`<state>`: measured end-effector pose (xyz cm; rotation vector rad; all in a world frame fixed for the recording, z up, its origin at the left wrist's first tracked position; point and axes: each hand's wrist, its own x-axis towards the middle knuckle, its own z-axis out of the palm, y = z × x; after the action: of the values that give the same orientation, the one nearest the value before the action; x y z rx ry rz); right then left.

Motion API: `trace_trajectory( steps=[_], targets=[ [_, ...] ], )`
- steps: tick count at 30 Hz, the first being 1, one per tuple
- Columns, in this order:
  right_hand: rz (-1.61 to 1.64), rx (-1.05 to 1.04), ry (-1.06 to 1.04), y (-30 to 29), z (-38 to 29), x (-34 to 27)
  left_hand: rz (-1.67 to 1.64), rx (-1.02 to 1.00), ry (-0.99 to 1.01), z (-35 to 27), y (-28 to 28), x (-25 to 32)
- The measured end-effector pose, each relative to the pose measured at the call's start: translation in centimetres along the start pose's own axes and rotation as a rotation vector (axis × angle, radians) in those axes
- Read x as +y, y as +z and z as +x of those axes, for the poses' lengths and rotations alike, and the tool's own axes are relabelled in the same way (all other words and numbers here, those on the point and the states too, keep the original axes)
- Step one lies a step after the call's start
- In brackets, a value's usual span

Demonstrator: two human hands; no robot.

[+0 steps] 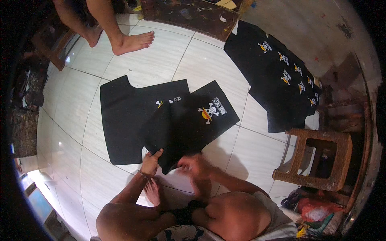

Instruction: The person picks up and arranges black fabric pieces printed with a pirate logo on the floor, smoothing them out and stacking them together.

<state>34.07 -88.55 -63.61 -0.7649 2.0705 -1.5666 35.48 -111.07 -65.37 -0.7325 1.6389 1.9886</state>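
Note:
A black fabric panel (187, 129) printed with a white skull, crossed bones and a yellow hat lies aslant in front of me. My left hand (150, 162) pinches its near edge between thumb and fingers. Close to that edge, on the right, is my right hand (193, 166), blurred and with curled fingers; whether it grips the cloth cannot be made out. Beneath the held panel, another black cut piece (120, 120) with curved cut-outs is spread on the floor. The upper panel covers part of the lower one's print.
White floor tiles (102, 186) surround the cloth. Several overlapping printed black pieces (256, 69) lie at the upper right. A brown plastic stool (328, 159) stands at the right, near a red plastic bag (316, 209). Another person's bare foot (132, 42) rests on the tiles ahead.

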Motion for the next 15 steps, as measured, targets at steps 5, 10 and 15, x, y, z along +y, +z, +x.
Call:
trace_trajectory(
  steps=[5,10,15],
  targets=[
    [-0.626,0.952,0.443,-12.0,-1.2,10.3,0.422,0.190,0.453,-0.1,-1.3,-1.1],
    [-0.758,1.034,0.550,-14.0,-3.5,14.8,1.007,0.273,0.664,0.4,-2.2,2.9],
    [-0.638,0.986,0.453,-12.1,-2.6,15.8,1.117,0.206,1.090,1.6,-5.3,7.3]
  ],
)
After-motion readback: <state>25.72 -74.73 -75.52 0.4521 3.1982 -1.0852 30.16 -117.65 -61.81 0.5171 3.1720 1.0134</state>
